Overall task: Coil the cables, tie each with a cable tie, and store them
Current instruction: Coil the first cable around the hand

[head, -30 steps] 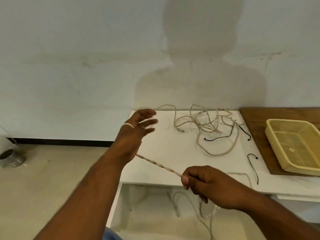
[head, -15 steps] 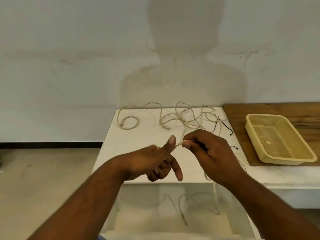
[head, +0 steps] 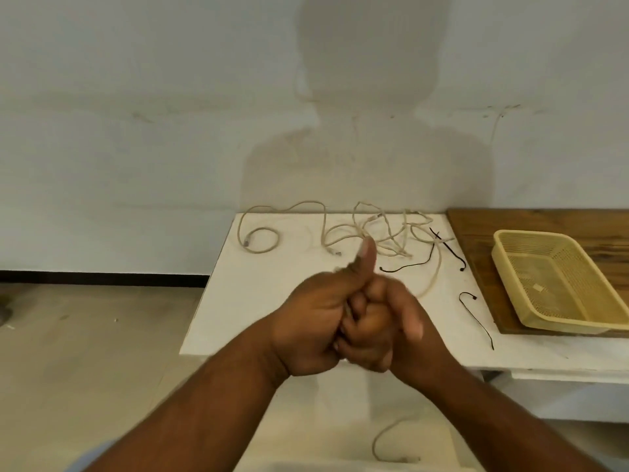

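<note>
My left hand [head: 313, 321] and my right hand [head: 391, 328] are pressed together above the front edge of the white table [head: 252, 301]. The left fist is closed with its thumb up; the right fingers are curled against it. The beige cable they hold is mostly hidden inside the hands. One strand [head: 434, 281] runs from the hands back onto the table. A loop of it [head: 384, 437] hangs below the hands. More beige cable lies tangled [head: 384, 233] at the back of the table.
A looped beige cable end [head: 258, 240] lies at the back left. Black cable ties [head: 408, 267] [head: 476, 318] lie right of the hands. A yellow mesh basket [head: 531, 233] sits on a wooden board [head: 473, 240] at the right. A wall rises behind the table.
The hands were apart with a twisted cable stretched between them. They have come together, the left fist closing around the cable with the thumb up, while the view shifted left.
</note>
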